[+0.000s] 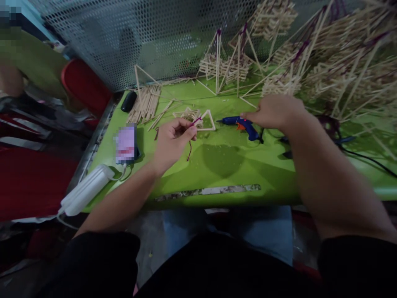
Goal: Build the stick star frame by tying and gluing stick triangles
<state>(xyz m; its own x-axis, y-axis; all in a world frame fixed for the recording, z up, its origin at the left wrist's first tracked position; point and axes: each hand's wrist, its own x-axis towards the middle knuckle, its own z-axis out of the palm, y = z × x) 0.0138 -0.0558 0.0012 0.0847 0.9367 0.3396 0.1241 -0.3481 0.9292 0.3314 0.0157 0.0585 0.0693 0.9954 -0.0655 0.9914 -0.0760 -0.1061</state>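
My left hand [176, 142] is closed, pinching a small triangle of thin wooden sticks [211, 120] at its left corner. Purple yarn [196, 121] is tied there, and a loose end hangs below my fingers. A blue glue gun [246, 126] with an orange trigger and a small red light lies on its side, its nozzle pointing left toward the triangle. From above, my right hand [276, 111] reaches to the top of the glue gun, its fingers closed at the gun's body. Behind my left hand lies another small stick piece [187, 112], partly hidden.
Loose sticks [145, 103] lie beside a black object [129, 101]. A phone [126, 144] and a white power bank-like block [87, 188] are at the left of the green table [198, 178]. Stick frames [341, 62] crowd the right; a black cord [369, 159] trails there. A person sits far left.
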